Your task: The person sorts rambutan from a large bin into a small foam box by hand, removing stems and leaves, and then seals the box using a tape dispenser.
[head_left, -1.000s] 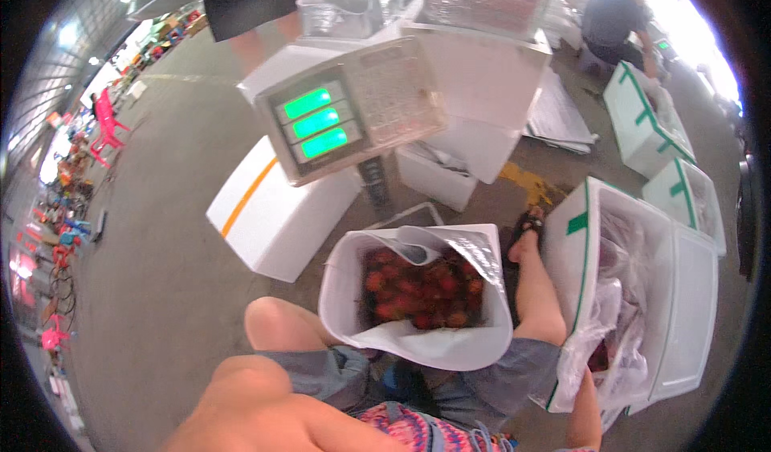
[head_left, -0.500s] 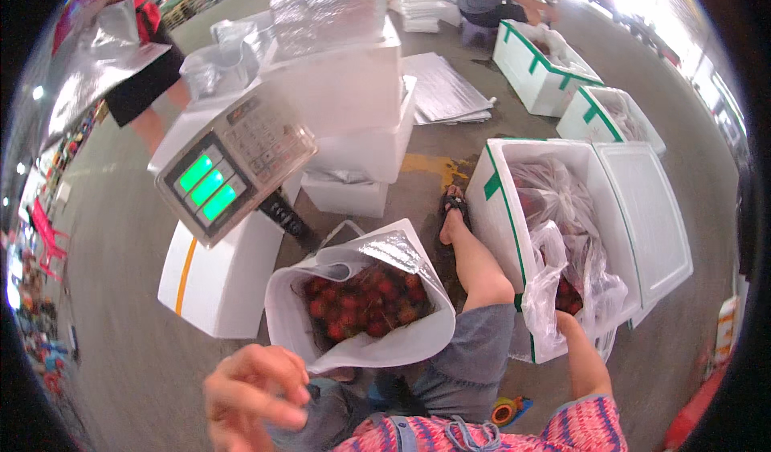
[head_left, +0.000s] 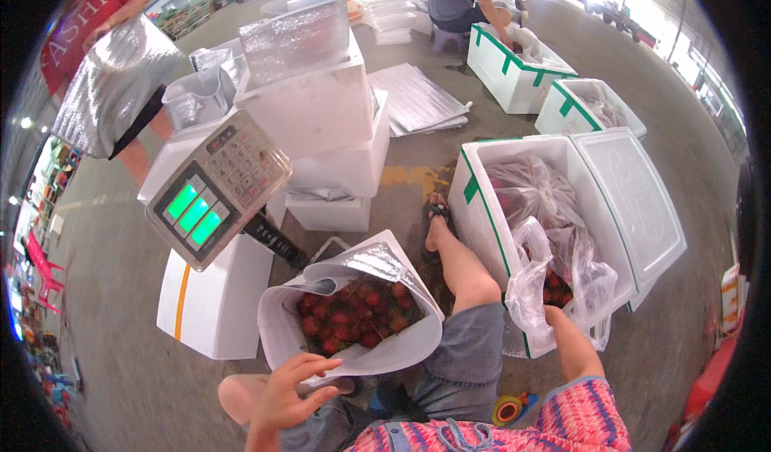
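Fruit (head_left: pixel 556 290) is apparently being picked from a bag (head_left: pixel 593 295) right of the lined box (head_left: pixel 277 323): right hand (head_left: pixel 556 317), grip hidden; left hand (head_left: pixel 295 388), fingers apart; next needs a secure handful.

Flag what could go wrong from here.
With the left hand by the curled liner, a bump might fold its near edge over the red fruit. The right hand, partly hidden at the clear plastic bag, could snag and tear it. Film draped over the white foam box's near end could also get caught.
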Motion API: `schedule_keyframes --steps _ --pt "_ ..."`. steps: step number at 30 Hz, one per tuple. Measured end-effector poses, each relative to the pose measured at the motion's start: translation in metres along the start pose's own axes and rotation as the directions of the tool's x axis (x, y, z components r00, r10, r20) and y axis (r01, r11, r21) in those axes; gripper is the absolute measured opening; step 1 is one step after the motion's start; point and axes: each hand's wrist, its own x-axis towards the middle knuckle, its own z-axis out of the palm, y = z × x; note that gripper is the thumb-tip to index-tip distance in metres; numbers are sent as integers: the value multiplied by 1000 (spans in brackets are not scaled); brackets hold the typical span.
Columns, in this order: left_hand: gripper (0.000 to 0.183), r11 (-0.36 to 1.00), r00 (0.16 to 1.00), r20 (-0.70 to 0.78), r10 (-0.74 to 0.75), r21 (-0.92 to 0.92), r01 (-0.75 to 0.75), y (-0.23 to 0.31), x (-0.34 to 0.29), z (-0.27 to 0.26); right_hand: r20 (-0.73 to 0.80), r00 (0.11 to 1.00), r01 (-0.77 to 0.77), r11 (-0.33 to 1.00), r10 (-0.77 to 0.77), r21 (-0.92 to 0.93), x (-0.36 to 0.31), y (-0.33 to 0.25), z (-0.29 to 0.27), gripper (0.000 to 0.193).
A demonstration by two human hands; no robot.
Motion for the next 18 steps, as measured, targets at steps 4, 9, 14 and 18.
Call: schedule_keyframes --steps 4,9,14,18 --pt "42 999 1000 20 11 42 -12 7 12 9 -2 1000 -11 1000 11 6 -3 9 -4 57" --pt "44 984 997 54 -61 173 51 1 10 15 -2 1000 17 1000 -17 15 4 15 -5 62" --pt "38 974 995 64 71 209 -83 -49 28 20 -11 1000 17 1000 -17 -5 -4 15 -30 67" --pt "34 884 995 -7 102 459 -87 -36 46 -4 -7 1000 30 997 -29 65 0 13 -17 72"
